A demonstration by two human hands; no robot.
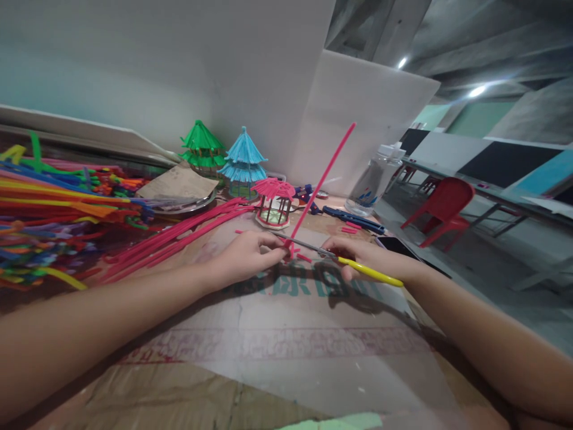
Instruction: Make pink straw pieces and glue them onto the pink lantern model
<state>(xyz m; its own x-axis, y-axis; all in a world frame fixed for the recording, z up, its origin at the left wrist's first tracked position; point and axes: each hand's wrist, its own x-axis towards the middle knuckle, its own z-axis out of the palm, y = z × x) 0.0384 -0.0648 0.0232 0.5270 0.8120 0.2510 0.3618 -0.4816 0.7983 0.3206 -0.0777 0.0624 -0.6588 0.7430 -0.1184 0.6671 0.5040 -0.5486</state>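
My left hand [251,257] pinches the lower end of a long pink pipe cleaner [324,179], which slants up to the right. In my right hand [358,254] is a pair of scissors [371,273] with yellow handles. Their blades reach left to the pipe cleaner just above my left fingertips. Short cut pink pieces [303,257] lie on the sheet below. Just behind my hands stands a small pavilion model [274,206] with a pink fringed roof, dark posts and a pale base.
Finished-looking blue [244,158] and green [201,143] pavilion models stand behind. Loose pink pipe cleaners [179,236] and a large multicoloured bundle [67,203] lie left. At right are a clear plastic bottle [371,179], a dark blue tool [353,219] and a phone [398,247].
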